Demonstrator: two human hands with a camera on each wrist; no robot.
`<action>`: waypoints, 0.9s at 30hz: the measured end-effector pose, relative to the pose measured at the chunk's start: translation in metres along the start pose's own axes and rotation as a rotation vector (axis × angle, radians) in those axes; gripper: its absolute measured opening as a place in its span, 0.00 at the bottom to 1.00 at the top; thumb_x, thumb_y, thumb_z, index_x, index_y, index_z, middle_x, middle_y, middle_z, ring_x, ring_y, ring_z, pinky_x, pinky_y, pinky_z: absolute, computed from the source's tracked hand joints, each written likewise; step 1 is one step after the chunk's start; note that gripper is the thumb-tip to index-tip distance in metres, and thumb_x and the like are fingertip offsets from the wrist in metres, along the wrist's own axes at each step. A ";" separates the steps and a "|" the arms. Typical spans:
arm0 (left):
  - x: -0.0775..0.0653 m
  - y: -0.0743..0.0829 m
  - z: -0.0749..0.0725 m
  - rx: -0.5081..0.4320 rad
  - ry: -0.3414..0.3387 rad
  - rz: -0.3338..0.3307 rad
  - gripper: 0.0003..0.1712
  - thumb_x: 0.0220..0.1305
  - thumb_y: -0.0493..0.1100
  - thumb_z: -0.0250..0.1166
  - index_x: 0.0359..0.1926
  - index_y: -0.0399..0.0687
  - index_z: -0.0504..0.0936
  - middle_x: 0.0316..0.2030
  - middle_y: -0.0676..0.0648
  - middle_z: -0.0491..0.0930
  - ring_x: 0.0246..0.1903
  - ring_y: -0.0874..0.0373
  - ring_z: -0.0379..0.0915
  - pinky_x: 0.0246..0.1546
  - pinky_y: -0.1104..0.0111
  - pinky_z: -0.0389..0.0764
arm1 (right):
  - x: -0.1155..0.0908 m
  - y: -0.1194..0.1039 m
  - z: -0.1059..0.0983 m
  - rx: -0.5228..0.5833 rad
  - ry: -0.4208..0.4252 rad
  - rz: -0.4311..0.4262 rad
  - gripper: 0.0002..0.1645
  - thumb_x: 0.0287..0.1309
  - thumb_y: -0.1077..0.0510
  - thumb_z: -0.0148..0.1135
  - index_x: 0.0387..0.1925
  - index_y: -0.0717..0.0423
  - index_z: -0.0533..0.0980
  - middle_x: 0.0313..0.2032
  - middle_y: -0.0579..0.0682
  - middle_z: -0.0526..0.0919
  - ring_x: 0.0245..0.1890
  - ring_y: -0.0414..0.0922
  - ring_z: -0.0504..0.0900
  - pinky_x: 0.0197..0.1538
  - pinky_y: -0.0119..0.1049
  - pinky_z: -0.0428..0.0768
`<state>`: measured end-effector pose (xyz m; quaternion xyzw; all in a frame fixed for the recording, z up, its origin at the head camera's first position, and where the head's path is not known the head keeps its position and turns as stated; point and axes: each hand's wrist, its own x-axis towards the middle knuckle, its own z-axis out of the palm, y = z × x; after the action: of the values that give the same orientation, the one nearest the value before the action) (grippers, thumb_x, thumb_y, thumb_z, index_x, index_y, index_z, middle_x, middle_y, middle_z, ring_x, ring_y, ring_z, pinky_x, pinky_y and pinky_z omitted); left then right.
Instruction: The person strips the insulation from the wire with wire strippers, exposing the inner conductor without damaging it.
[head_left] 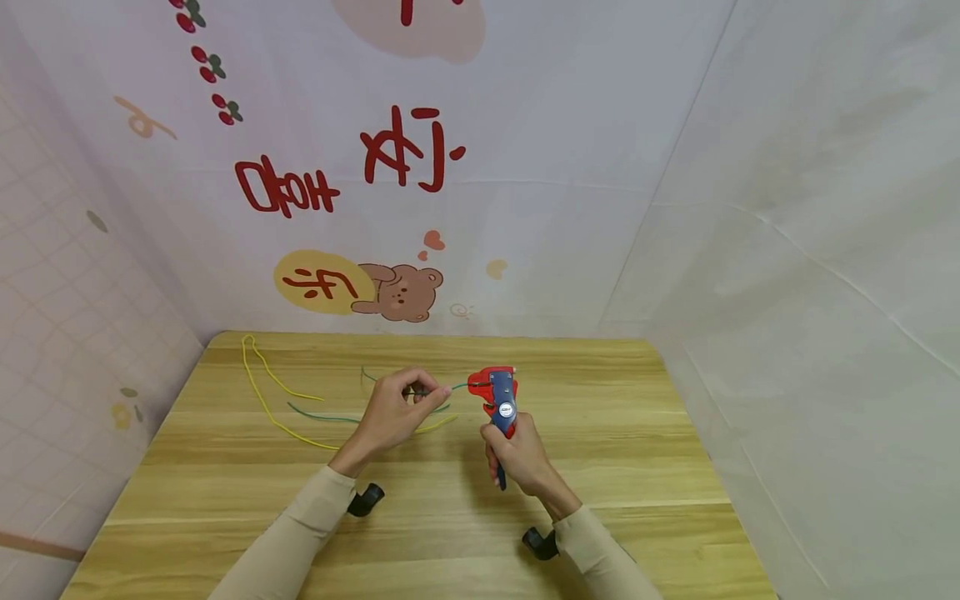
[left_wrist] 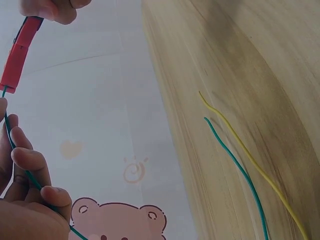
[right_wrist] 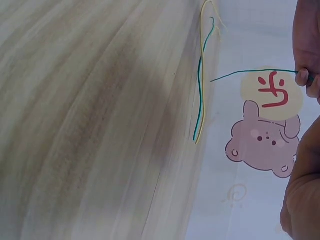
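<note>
In the head view my left hand [head_left: 397,408] pinches a green wire [head_left: 460,386] between thumb and fingers. The wire's end enters the jaws of a red and blue wire stripper [head_left: 504,396], and its other part trails to the left. My right hand [head_left: 521,454] grips the stripper's handles, holding the tool upright over the table. From the left wrist, the green wire [left_wrist: 31,178] runs across the left fingers up to the tool's red head [left_wrist: 15,65]. The right wrist view shows the wire's free tail [right_wrist: 250,71] hanging out beyond the left hand [right_wrist: 307,50].
A second green wire [head_left: 322,416] lies on the wooden table [head_left: 420,533], left of centre. Beside it a long yellow wire [head_left: 258,396] bends in a loop toward the back left corner. A printed cloth wall [head_left: 540,250] stands behind the table's back edge.
</note>
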<state>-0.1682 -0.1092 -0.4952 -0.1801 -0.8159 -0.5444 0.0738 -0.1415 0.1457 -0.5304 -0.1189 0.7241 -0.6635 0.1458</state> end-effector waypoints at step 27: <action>-0.001 -0.002 0.001 0.002 -0.001 -0.018 0.08 0.77 0.48 0.77 0.37 0.60 0.88 0.31 0.54 0.84 0.28 0.61 0.70 0.33 0.66 0.73 | 0.003 0.009 0.011 0.041 0.086 -0.009 0.20 0.72 0.66 0.53 0.21 0.64 0.73 0.09 0.47 0.74 0.07 0.41 0.73 0.12 0.38 0.76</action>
<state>-0.1679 -0.1092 -0.4974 -0.1731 -0.8181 -0.5440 0.0689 -0.1400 0.1349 -0.5404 -0.0907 0.7153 -0.6834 0.1140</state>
